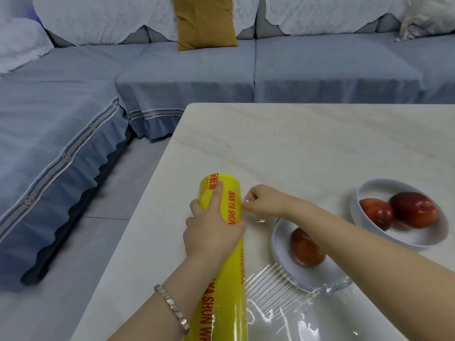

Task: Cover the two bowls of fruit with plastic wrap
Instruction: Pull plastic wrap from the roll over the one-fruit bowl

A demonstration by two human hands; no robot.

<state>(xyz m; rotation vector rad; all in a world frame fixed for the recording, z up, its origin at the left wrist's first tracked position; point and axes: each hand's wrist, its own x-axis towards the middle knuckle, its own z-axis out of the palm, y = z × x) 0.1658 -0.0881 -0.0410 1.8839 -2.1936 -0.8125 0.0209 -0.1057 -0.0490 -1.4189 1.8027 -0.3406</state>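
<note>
A long yellow roll of plastic wrap [230, 210] with red lettering lies on the white table [307, 143]. My left hand [211, 230] grips the roll near its far end, index finger stretched along it. My right hand [261, 199] pinches the clear film's edge just right of the roll. A sheet of clear film [283, 303] spreads from the roll over the near white bowl [283, 252], which holds one red fruit [306, 247]. The far white bowl [369, 188], at the right, holds two red fruits [413, 209] and is uncovered.
A grey-blue corner sofa [172, 77] runs behind and left of the table, with a mustard cushion [204, 20] and white covers. Grey floor tiles [103, 217] lie between the sofa and the table's left edge.
</note>
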